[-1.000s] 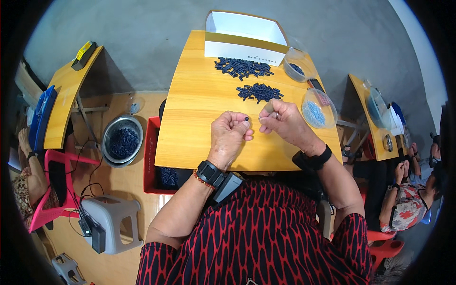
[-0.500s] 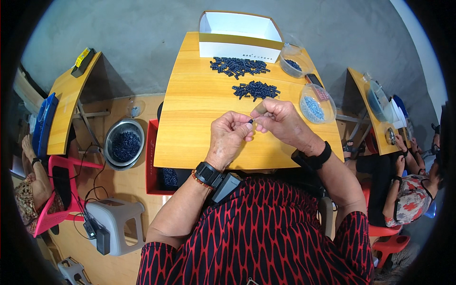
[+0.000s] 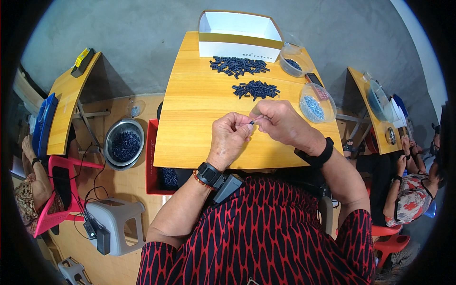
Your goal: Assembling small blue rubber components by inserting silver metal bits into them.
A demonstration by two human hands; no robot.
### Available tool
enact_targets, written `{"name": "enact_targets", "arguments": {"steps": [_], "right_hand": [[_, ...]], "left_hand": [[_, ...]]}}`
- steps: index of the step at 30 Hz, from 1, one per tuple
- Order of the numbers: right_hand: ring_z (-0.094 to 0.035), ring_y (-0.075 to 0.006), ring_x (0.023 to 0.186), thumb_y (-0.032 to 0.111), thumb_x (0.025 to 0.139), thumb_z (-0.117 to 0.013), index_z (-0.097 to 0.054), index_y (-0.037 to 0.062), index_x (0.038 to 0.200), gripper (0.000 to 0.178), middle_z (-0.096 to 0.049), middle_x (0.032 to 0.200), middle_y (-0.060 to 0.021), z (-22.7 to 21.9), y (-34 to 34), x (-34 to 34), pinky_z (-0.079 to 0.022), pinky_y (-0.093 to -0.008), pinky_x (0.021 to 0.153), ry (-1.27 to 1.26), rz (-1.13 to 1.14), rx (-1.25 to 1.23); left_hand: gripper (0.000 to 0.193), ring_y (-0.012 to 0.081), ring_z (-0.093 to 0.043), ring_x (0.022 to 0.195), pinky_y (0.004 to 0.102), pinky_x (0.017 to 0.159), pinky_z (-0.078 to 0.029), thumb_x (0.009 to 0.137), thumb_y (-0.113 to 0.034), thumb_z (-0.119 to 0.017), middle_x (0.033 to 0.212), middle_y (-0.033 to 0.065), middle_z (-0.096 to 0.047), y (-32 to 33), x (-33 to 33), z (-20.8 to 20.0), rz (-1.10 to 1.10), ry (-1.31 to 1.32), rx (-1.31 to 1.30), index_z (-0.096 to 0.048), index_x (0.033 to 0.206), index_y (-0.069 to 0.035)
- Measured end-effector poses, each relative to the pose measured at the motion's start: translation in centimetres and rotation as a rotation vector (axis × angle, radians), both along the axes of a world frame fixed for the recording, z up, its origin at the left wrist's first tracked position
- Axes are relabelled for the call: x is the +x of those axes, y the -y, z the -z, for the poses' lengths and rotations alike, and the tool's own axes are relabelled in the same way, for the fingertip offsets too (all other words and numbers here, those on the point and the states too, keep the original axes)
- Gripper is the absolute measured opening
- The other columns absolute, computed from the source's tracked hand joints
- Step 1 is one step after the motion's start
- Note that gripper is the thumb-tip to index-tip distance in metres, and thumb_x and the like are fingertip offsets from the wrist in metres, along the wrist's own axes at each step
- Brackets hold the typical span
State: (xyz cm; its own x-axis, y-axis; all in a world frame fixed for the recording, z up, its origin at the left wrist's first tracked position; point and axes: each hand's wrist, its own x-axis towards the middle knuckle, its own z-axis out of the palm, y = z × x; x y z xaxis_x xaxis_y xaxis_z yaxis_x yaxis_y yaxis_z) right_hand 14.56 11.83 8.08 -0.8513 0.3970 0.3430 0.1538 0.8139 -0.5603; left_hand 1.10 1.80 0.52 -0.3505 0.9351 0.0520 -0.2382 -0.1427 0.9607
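Observation:
Above the near part of the wooden table (image 3: 190, 109), my two hands meet at the fingertips. My left hand (image 3: 227, 140) pinches a small dark cylindrical piece (image 3: 251, 122) between thumb and fingers. Closed in a pinch at that piece's end is my right hand (image 3: 285, 124); whatever lies between its fingertips is too small to make out. Just beyond the hands lies a pile of short dark tubes (image 3: 255, 89), with a second, wider pile (image 3: 240, 67) behind it. A clear plastic bowl (image 3: 329, 113) of tiny light blue pieces stands right of my right hand.
A white open box (image 3: 237, 49) sits at the table's far edge, beside another clear bowl (image 3: 283, 67) holding dark pieces. On the floor to the left are a metal basin (image 3: 110, 154), a red box (image 3: 151, 164) and a grey stool (image 3: 111, 216). People sit at tables on both sides.
My right hand has rolled slightly, its knuckles turning over the fingertips, and less of the dark piece shows. My left hand has barely moved. The piles look the same.

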Motion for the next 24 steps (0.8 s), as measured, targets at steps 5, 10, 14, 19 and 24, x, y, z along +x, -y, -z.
{"name": "enact_targets", "arguments": {"steps": [5,10,14,19,24], "right_hand": [[-0.064,-0.0395,0.076,-0.005,0.078,-0.061,-0.060,-0.0022,0.089,0.011,-0.064,0.082,-0.0200,-1.1,0.7,-0.2,-0.052,-0.0422,0.065,0.130,-0.057,0.179],[-0.068,-0.0279,0.072,-0.003,0.083,-0.063,-0.060,-0.0022,0.100,0.017,-0.067,0.088,-0.0162,-0.5,0.1,-0.1,-0.054,-0.0342,0.064,0.223,-0.097,0.340],[-0.064,-0.0133,0.069,-0.005,0.085,-0.063,-0.061,-0.0045,0.092,0.008,-0.066,0.081,-0.0091,0.3,0.0,0.6,-0.054,-0.0281,0.062,-0.007,0.069,-0.494],[-0.062,-0.0060,0.068,0.000,0.089,-0.063,-0.062,-0.0030,0.089,0.003,-0.063,0.071,-0.0021,2.1,0.0,1.3,-0.053,-0.0227,0.060,-0.074,0.084,-0.623],[-0.063,-0.0215,0.065,0.000,0.082,-0.063,-0.060,-0.0020,0.083,0.004,-0.063,0.071,-0.0119,2.2,-0.1,1.1,-0.050,-0.0310,0.059,-0.062,0.021,-0.139]], "left_hand": [[0.004,0.0088,-0.057,0.063,0.0223,0.057,-0.049,0.087,0.004,-0.066,0.076,0.0045,-0.064,0.1,-0.1,0.1,-0.039,-0.097,-0.036,-0.065,0.091,0.004],[0.005,0.0089,-0.058,0.063,0.0225,0.056,-0.050,0.087,0.004,-0.066,0.077,0.0053,-0.065,0.1,0.0,0.0,-0.043,-0.058,-0.044,-0.065,0.092,0.004],[0.010,0.0105,-0.061,0.064,0.0232,0.058,-0.052,0.088,0.002,-0.067,0.080,0.0077,-0.067,0.2,-0.1,-0.6,0.008,0.162,-0.050,-0.064,0.097,0.005],[0.012,0.0112,-0.063,0.065,0.0233,0.059,-0.053,0.089,0.000,-0.067,0.081,0.0085,-0.067,0.2,-0.1,-0.2,0.035,0.170,-0.058,-0.064,0.099,0.005],[0.011,0.0114,-0.062,0.063,0.0234,0.058,-0.053,0.089,-0.001,-0.068,0.080,0.0085,-0.068,0.1,-0.2,-0.3,0.019,0.179,-0.085,-0.064,0.097,0.006]]}}
